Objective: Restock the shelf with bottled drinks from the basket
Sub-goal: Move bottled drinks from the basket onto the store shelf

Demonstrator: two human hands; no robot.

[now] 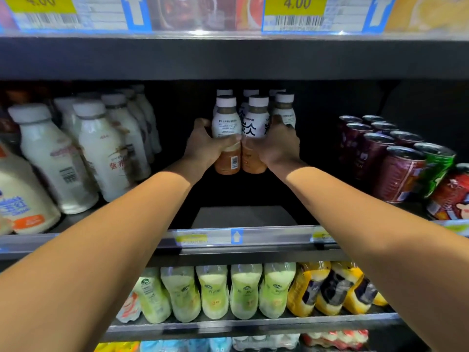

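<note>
Both my arms reach deep into the middle shelf (pixel 243 217). My left hand (pixel 205 146) grips a brown drink bottle (pixel 226 123) with a white cap and white label. My right hand (pixel 276 146) grips a second such bottle (pixel 256 125) right beside it; the two bottles touch. Behind them stand several more of the same white-capped bottles (pixel 284 107) in rows at the back of the shelf. The basket is out of view.
White milk bottles (pixel 101 148) fill the shelf's left side, dark red and green cans (pixel 398 171) the right. The price rail (pixel 236 237) runs under my forearms. Green and yellow bottles (pixel 243 290) line the shelf below. The upper shelf edge (pixel 228 57) hangs overhead.
</note>
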